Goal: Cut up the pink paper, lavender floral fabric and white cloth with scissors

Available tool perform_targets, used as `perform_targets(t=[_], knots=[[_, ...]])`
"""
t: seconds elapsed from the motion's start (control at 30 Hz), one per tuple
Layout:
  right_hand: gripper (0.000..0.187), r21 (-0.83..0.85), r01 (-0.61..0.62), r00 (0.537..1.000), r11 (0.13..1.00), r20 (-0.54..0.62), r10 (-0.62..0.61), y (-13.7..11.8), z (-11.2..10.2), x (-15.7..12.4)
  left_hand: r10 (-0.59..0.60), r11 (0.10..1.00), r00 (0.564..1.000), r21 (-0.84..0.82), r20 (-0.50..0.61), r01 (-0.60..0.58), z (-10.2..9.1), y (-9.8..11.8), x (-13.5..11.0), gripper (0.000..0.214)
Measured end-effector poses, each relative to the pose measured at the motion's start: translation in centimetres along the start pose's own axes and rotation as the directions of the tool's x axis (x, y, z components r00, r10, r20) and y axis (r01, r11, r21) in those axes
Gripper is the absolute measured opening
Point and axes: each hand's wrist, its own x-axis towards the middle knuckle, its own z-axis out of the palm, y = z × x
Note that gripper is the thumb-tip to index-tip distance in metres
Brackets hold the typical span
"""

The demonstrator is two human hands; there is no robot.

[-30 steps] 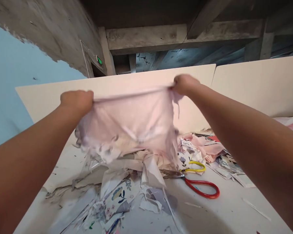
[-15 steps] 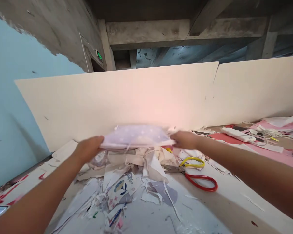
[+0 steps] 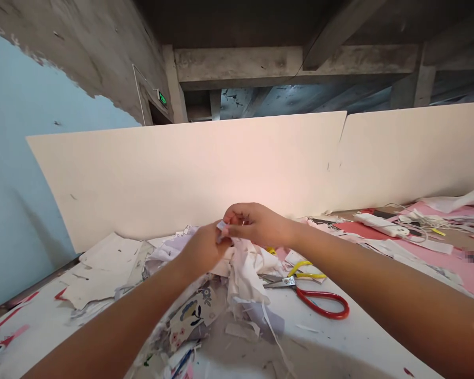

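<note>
Under a rough concrete ceiling, a blue wall stands at left and a long cream board stands along the far side. A green exit sign is far left, and its writing is too small to read. The white tabletop carries a pile of torn fabric scraps in the middle, with red-handled scissors just right of it. A white power strip lies on a pink sheet at far right. Above the pile, the left hand and the right hand are nearly touching, closed narrow, and their fingers pinch a small pale scrap between them.
</note>
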Motion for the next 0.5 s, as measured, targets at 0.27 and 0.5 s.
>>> perform_targets(t=[0.27,0.5], knots=[[0.05,-0.316,-0.29,0.953,0.903,-0.182,0.243,11.2,0.1,-4.0,-0.156,0.985,0.977,-0.047,0.145,0.165,-4.0,-2.2,-5.9,0.015],[0.037,-0.428,-0.121,0.973,0.896,0.127,0.192,10.7,2.8,-2.7,-0.261,0.963,0.935,0.002,0.24,0.268,-5.0,-3.7,-10.0,0.024]])
